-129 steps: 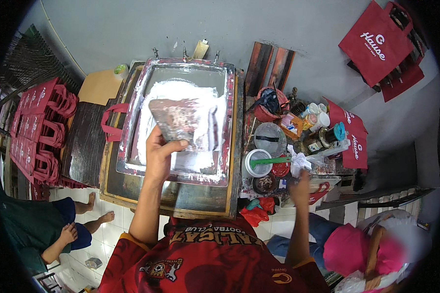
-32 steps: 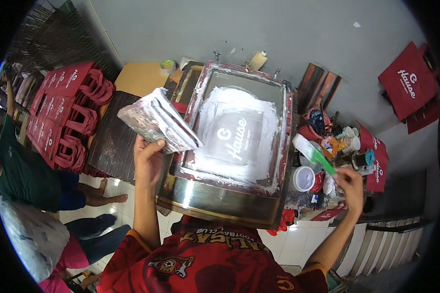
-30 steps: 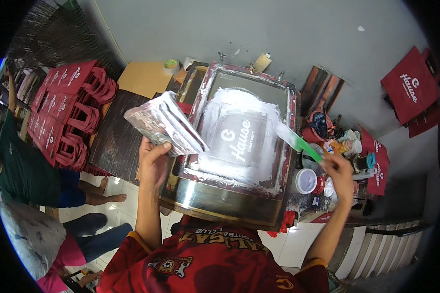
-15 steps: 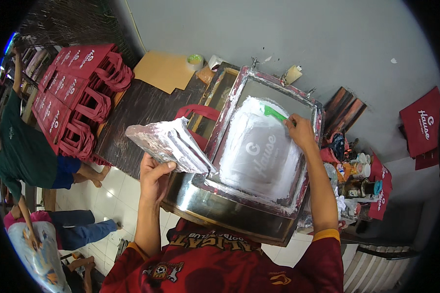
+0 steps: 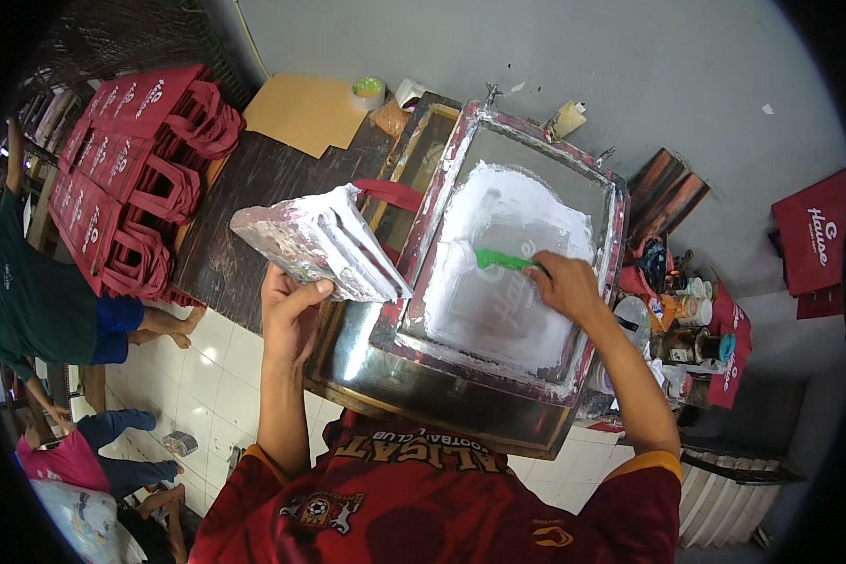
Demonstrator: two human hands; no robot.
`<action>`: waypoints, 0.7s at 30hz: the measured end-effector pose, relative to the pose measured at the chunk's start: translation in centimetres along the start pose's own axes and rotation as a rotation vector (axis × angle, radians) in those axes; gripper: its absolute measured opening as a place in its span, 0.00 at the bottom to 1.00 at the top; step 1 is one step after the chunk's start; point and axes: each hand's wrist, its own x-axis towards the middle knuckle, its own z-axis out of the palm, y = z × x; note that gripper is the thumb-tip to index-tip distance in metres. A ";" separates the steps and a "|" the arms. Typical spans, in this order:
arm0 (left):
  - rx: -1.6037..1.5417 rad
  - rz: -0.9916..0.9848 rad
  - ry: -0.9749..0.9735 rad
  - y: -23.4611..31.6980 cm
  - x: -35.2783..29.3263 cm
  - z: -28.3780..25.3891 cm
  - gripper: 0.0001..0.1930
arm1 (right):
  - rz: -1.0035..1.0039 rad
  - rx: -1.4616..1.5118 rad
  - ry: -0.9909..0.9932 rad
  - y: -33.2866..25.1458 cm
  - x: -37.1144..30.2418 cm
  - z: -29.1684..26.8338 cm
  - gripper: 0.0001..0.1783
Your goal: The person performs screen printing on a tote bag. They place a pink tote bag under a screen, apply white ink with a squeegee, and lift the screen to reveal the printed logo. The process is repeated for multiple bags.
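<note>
My left hand point(image 5: 291, 315) grips a wide squeegee point(image 5: 301, 244), its side stained and its edges thick with white ink, tilted above the left side of a screen printing frame point(image 5: 616, 244). My right hand point(image 5: 573, 287) is closed on a green spatula point(image 5: 505, 260), whose blade lies over the mesh near its middle. White ink point(image 5: 512, 193) is spread across the mesh around a pale design with lettering. A red bag strap point(image 5: 392, 193) shows from beneath the frame's left side.
Stacked red bags point(image 5: 113, 164) lie at the left beside a dark table point(image 5: 244, 226). Brown card point(image 5: 301, 113) and a tape roll point(image 5: 368, 91) sit at the back. Jars point(image 5: 691, 310) crowd the right. Two co-workers point(image 5: 52, 282) are at the far left.
My right hand has drawn the green spatula down and left from the upper mesh to its middle. The squeegee in my left hand has shifted slightly; ink coverage on the mesh has changed.
</note>
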 end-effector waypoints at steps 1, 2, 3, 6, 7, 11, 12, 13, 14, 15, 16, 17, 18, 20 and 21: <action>0.002 -0.003 0.006 0.0 0.0 0.1 0.31 | 0.027 0.012 -0.003 -0.5 -1.0 0.3 0.14; 0.004 -0.003 0.014 0.0 -0.2 0.2 0.30 | 0.040 0.036 -0.013 -0.9 -1.9 0.6 0.14; 0.008 -0.005 0.018 0.1 -0.3 0.2 0.30 | 0.082 0.075 -0.037 -1.5 -2.8 0.7 0.14; 0.040 -0.032 -0.003 -0.5 -0.2 -0.5 0.29 | 0.198 0.226 -0.076 -2.2 -5.4 1.4 0.17; 0.056 -0.035 -0.012 -0.5 -0.2 -0.6 0.28 | 0.260 0.360 -0.114 -2.2 -6.0 1.3 0.16; 0.099 -0.043 -0.034 -1.0 -0.1 -0.6 0.27 | 0.473 0.808 -0.225 -2.8 -8.1 0.2 0.14; 0.105 -0.046 -0.039 -1.1 -0.1 -0.4 0.27 | 0.520 0.899 -0.241 -2.8 -8.6 0.0 0.14; 0.111 -0.057 -0.031 -1.2 -0.2 0.0 0.27 | 0.541 0.934 -0.241 -2.7 -9.2 -0.2 0.13; 0.117 -0.068 -0.023 -1.3 -0.3 0.7 0.27 | 0.561 0.968 -0.241 -2.5 -9.7 -0.2 0.12; 0.123 -0.078 -0.015 -1.5 -0.5 1.4 0.27 | 0.581 1.003 -0.241 -2.4 -10.2 -0.3 0.12; 0.136 -0.076 -0.018 -1.8 -0.4 2.0 0.27 | 0.598 1.032 -0.205 -2.5 -10.7 -0.5 0.12; 0.163 -0.090 -0.019 -2.2 -0.5 2.4 0.26 | 0.615 1.062 -0.173 -2.8 -11.2 -0.9 0.11; 0.190 -0.103 -0.019 -2.8 -0.5 2.6 0.26 | 0.632 1.091 -0.141 -3.0 -11.6 -1.4 0.11; 0.187 -0.121 -0.031 -3.3 -0.6 3.9 0.25 | 0.632 1.091 -0.132 -3.2 -12.3 -2.6 0.11; 0.201 -0.137 -0.037 -3.8 -0.6 4.2 0.24 | 0.632 1.090 -0.127 -3.4 -12.6 -3.2 0.11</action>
